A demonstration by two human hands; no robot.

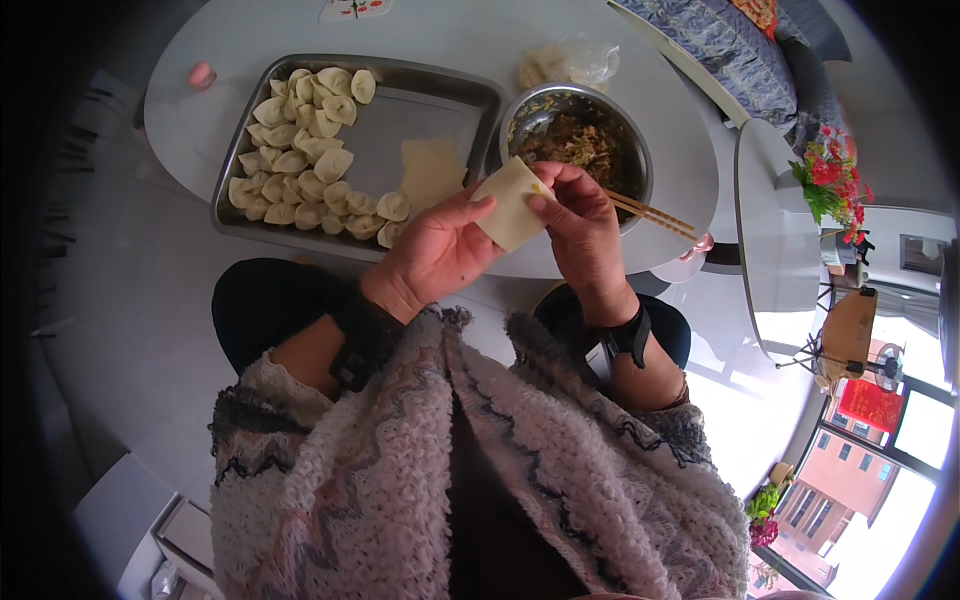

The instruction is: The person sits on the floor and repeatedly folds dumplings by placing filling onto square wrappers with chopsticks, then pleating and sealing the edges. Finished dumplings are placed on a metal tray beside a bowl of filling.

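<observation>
A square dough wrapper (510,206) is held up between my two hands, above the table's near edge. My left hand (442,251) supports it palm up, with the thumb on its left side. The thumb and fingers of my right hand (577,217) pinch its right corner, where a small yellow bit sticks. Behind my left hand lies a metal tray (409,97) with rows of folded dumplings (289,161) on its left side. More flat wrappers (431,172) rest at the tray's right. Beyond my right hand stands a steel bowl (637,142) of minced filling (577,142).
Wooden chopsticks (660,214) lean out of the bowl toward the right. A clear plastic bag (570,64) with pale contents sits behind the bowl. On the white oval table (450,37) there is a small pink object (201,76) at far left. Pink flowers (832,176) stand to the right.
</observation>
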